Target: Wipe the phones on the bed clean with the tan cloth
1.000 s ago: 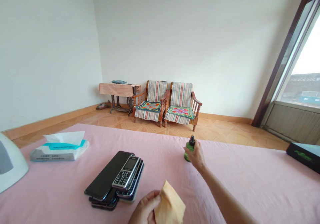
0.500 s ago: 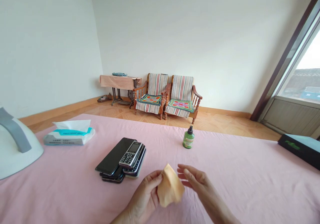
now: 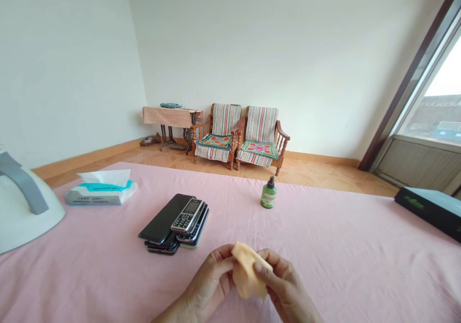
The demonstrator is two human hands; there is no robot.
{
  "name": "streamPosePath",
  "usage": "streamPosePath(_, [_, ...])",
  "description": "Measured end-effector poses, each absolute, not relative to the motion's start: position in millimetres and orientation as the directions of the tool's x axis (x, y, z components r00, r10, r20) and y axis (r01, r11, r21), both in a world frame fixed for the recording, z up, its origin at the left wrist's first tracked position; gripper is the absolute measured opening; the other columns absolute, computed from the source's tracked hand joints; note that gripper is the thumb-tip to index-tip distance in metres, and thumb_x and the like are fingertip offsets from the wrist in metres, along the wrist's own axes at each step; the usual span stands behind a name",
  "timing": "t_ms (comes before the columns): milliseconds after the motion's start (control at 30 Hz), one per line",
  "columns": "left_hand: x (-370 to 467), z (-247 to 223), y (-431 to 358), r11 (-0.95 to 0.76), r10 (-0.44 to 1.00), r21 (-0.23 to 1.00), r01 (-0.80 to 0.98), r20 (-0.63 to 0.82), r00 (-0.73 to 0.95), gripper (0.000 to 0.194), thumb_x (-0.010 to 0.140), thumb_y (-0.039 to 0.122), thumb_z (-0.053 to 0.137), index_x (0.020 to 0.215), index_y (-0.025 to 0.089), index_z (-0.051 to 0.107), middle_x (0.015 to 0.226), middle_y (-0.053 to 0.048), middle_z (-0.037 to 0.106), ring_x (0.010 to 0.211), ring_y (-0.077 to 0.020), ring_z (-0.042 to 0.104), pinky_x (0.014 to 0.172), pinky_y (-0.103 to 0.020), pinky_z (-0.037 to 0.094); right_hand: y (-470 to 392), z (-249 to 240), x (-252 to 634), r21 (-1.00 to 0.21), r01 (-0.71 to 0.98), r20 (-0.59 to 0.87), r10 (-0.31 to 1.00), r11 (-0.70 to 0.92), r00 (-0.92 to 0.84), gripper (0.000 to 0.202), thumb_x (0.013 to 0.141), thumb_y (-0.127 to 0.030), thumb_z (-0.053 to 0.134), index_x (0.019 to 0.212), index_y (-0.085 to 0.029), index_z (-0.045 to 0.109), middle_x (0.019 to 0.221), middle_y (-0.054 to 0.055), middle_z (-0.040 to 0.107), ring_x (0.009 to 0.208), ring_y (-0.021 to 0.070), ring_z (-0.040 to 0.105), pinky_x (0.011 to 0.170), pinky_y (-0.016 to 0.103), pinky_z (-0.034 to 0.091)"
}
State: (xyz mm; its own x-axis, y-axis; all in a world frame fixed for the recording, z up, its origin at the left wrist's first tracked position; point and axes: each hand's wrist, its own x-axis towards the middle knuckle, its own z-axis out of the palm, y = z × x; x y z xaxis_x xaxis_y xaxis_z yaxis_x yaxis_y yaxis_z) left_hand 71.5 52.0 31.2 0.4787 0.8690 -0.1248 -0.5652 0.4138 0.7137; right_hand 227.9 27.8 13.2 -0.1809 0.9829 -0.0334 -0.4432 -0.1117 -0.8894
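Observation:
A small pale yellow cloth [image 3: 248, 277] is held between my two hands, low over the pink-covered surface. My left hand [image 3: 212, 279] pinches its upper left edge between thumb and fingers. On the other side, my right hand [image 3: 284, 279] grips the cloth with the thumb pressed on its front; some of the fingers are behind it. Left of my hands lies a pile of several phones, with a black smartphone [image 3: 165, 219] and a silver keypad phone [image 3: 187, 215] on top. Beyond my hands stands a green spray bottle [image 3: 268, 195] with a black top.
A tissue pack [image 3: 99, 192] lies on the pink cloth cover [image 3: 342, 246] at the left. Near it is a white rounded object with a grey handle [image 3: 27, 188]. A black box [image 3: 428, 212] sits at the right edge. Two wooden armchairs [image 3: 257, 130] stand by the wall.
My right hand, open and beside the cloth before, has moved in and taken hold of its right side. The view has shifted slightly.

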Motion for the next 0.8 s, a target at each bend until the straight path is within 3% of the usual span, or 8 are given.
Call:
streamPosePath(100, [75,38,46,0.446,0.834,0.73,-0.517,-0.13,0.536,0.011,0.074,0.022,0.074,0.075,0.011,0.07,0.072,-0.007,0.068,0.065,-0.0157,0.06,0.064,-0.023,0.043,23,17,227,-0.897,-0.431,-0.024,0.984,-0.1,-0.178,0.034,0.07,-0.045,0.076,0.084,-0.016,0.065,0.069,0.001,0.059,0.062,0.0121,0.051,0.058,0.023,0.038])
streamPosePath(200, [76,44,43,0.488,0.802,0.738,-0.466,-0.167,0.574,0.017,0.074,0.027,0.076,0.078,0.012,0.071,0.078,-0.009,0.069,0.068,-0.0164,0.061,0.063,-0.022,0.041,19,25,226,-0.894,-0.436,-0.023,0.982,-0.104,-0.187,0.05,0.07,-0.044,0.076,0.111,-0.022,0.061,0.078,0.001,0.061,0.068,0.0149,0.056,0.062,0.026,0.041])
streamPosePath(267, [75,46,41,0.5,0.793,0.749,-0.434,-0.194,0.578,0.018,0.07,0.029,0.079,0.075,0.013,0.071,0.072,-0.007,0.067,0.062,-0.0149,0.058,0.058,-0.021,0.039,17,31,226,-0.898,-0.425,-0.025,0.977,-0.114,-0.209,0.057,0.07,-0.044,0.076,0.12,-0.024,0.057,0.079,0.001,0.061,0.072,0.0161,0.057,0.065,0.027,0.042])
streamPosePath(433, [75,47,41,0.509,0.781,0.763,-0.399,-0.214,0.587,0.02,0.068,0.029,0.08,0.077,0.013,0.071,0.067,-0.005,0.064,0.058,-0.0142,0.055,0.055,-0.021,0.036,14,34,226,-0.909,-0.388,-0.037,0.955,-0.154,-0.294,0.037,0.073,-0.046,0.073,0.096,-0.018,0.07,0.079,0.003,0.063,0.074,0.016,0.055,0.069,0.027,0.04])
streamPosePath(600, [76,39,44,0.464,0.824,0.773,-0.432,-0.197,0.532,0.023,0.069,0.032,0.079,0.079,0.014,0.068,0.07,-0.004,0.063,0.064,-0.0151,0.056,0.061,-0.023,0.039,15,32,229,-0.905,-0.407,-0.049,0.979,-0.127,-0.198,0.03,0.073,-0.045,0.073,0.082,-0.016,0.069,0.068,0.001,0.058,0.063,0.0125,0.049,0.061,0.024,0.037])
streamPosePath(700, [75,35,47,0.276,0.909,0.879,-0.39,-0.106,0.404,0.024,0.074,0.036,0.074,0.079,0.014,0.067,0.075,-0.005,0.063,0.071,-0.0181,0.056,0.068,-0.026,0.041,17,33,231,-0.91,-0.407,-0.036,0.994,-0.076,-0.105,0.029,0.074,-0.045,0.072,0.079,-0.017,0.068,0.071,0.002,0.059,0.066,0.0131,0.049,0.063,0.024,0.039])
streamPosePath(800, [72,34,45,0.01,0.955,0.977,-0.214,0.054,0.292,0.022,0.074,0.034,0.075,0.074,0.014,0.065,0.072,-0.003,0.059,0.072,-0.0177,0.053,0.069,-0.025,0.039,18,34,231,-0.9,-0.434,-0.012,0.997,-0.044,-0.075,0.026,0.076,-0.043,0.071,0.081,-0.018,0.067,0.074,0.001,0.06,0.07,0.0135,0.05,0.067,0.025,0.04])
